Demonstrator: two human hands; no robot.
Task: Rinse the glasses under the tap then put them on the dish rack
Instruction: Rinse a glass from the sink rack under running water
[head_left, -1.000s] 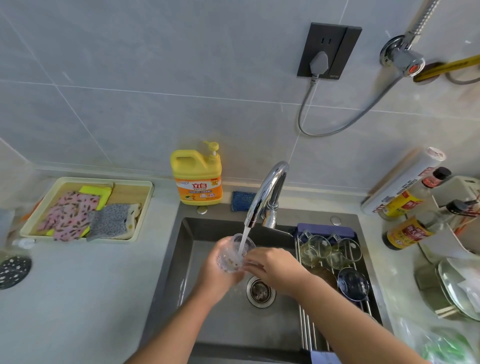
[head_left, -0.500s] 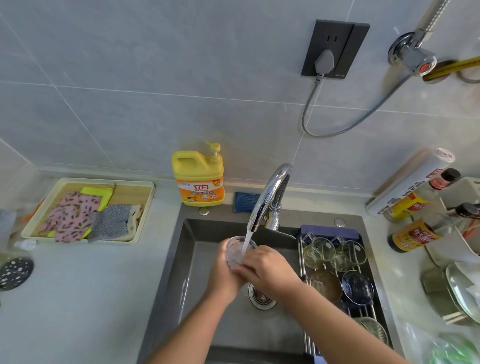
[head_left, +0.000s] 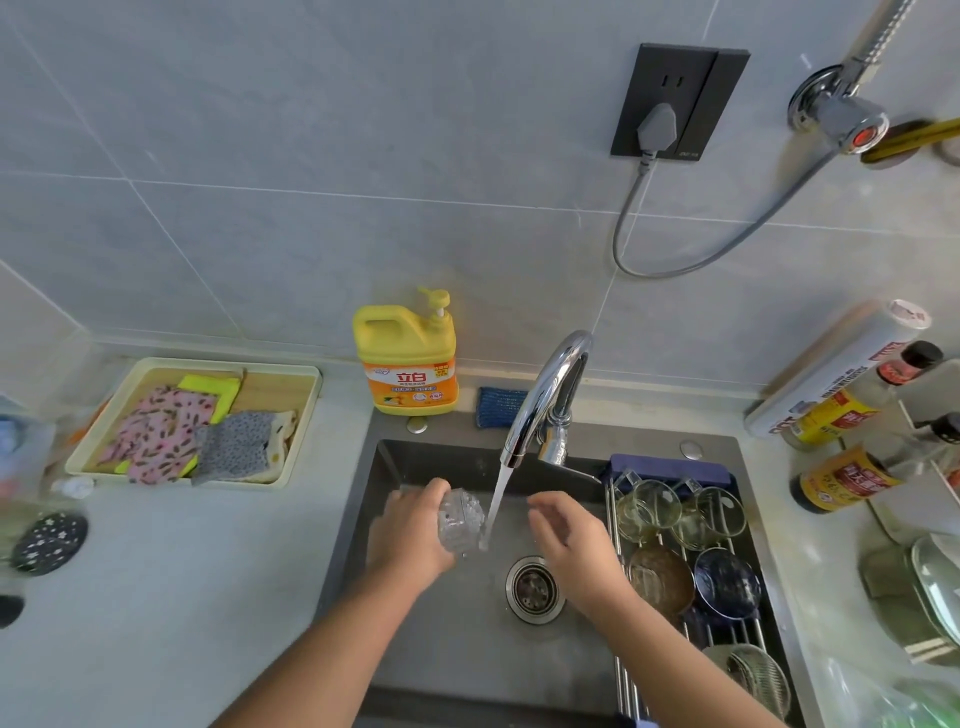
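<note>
Two hands reach over one sink (head_left: 467, 649). The left hand (head_left: 410, 538) has its fingers curled round one bumpy clear glass (head_left: 460, 522) and holds it tipped on its side. The right hand (head_left: 571, 535) holds nothing. Its fingers are loose and a little bent, and it is apart from the glass. One thin stream of water (head_left: 496, 499) falls from the one shiny tap (head_left: 545, 395), down between the two hands. The glass is just left of the water. It is hard to tell if the water hits it.

One dish rack (head_left: 626, 686) lies over the right side of the sink. At its back sit one clear cup (head_left: 649, 506) and a second clear cup (head_left: 719, 512). There may be a third low between them. In front of the cups are two bowls, a brown bowl (head_left: 660, 579) and a blue bowl (head_left: 727, 582).

On the worktop (head_left: 182, 597) behind the sink stand one yellow soap bottle (head_left: 405, 358) and one blue sponge (head_left: 498, 408). To the left is one tray (head_left: 301, 431) with three cloths in it: pink, grey and yellow.
</note>
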